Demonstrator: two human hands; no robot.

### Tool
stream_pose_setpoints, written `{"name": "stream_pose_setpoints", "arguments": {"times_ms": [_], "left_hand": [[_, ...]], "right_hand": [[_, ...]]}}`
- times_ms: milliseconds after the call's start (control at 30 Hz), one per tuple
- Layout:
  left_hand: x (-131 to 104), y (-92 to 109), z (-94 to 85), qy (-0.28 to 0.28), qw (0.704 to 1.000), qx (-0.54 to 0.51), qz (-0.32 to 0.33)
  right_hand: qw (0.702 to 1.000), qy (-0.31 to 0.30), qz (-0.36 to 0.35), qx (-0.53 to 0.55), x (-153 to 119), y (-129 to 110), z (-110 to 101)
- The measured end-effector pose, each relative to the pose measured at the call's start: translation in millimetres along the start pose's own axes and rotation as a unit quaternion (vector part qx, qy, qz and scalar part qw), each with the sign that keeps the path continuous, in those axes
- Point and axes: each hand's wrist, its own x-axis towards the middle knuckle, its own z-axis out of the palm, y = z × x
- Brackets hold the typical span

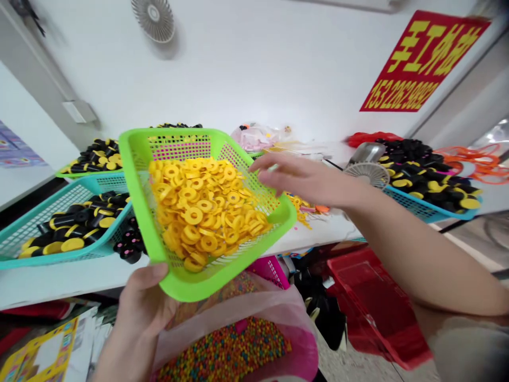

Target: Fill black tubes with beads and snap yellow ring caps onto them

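Note:
My left hand [145,305] grips the near left corner of a lime-green plastic basket [230,281], thumb over the rim. The basket is tilted and holds a heap of yellow plastic rings [193,215], thicker toward its left side. Over the basket's right wall is my right hand [294,178], fingers stretched out and slightly bent, nothing visible in them. Whether its fingertips touch the rim I cannot tell. Below the basket, a clear plastic bag of small multicoloured beads [234,350] lies in a pink tub [308,345].
Turquoise basket [24,260] at left and blue basket [429,212] at right hold black-and-yellow parts. A small fan [368,175] stands on the white table [99,273]. Below are a red crate [369,313] and yellow printed packaging [43,353]. Another fan [154,18] is on the wall.

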Motion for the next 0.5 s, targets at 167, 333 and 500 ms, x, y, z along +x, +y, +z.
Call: {"name": "stream_pose_setpoints", "arguments": {"times_ms": [167,333,500], "left_hand": [[3,-40,25.4,-0.001,1.000,-0.014,-0.026],[6,-52,46.5,0.012,0.999,-0.009,-0.032],[6,-64,52.8,-0.014,0.999,-0.037,-0.033]], "right_hand": [[0.952,-0.252,0.137,-0.111,0,-6,45],[0.943,-0.270,0.157,-0.111,-6,12,62],[0.942,-0.261,0.197,-0.077,-16,2,64]]}}
